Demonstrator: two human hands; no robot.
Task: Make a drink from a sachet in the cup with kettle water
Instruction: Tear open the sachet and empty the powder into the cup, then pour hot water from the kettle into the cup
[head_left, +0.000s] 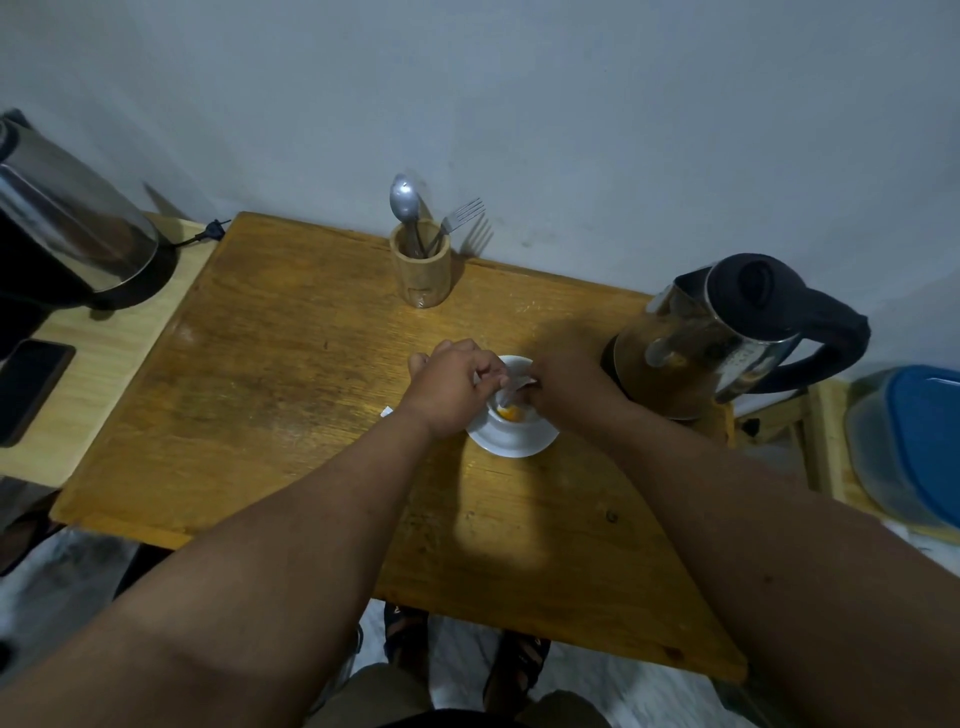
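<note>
A white cup (514, 422) stands on a white saucer (511, 444) in the middle of the wooden table (291, 395). Orange powder (510, 413) lies in the cup's bottom. My left hand (452, 387) and my right hand (563, 387) both pinch a small silvery sachet (514, 382) tilted over the cup's mouth. A steel kettle (727, 338) with a black lid and handle stands to the right of the cup, close to my right wrist.
A wooden holder (421, 265) with a spoon (404, 200) and a fork (460, 215) stands at the table's back edge. A second steel kettle (67, 223) and a dark phone (31, 389) sit on a side table at left. A blue-lidded container (914, 447) is at far right.
</note>
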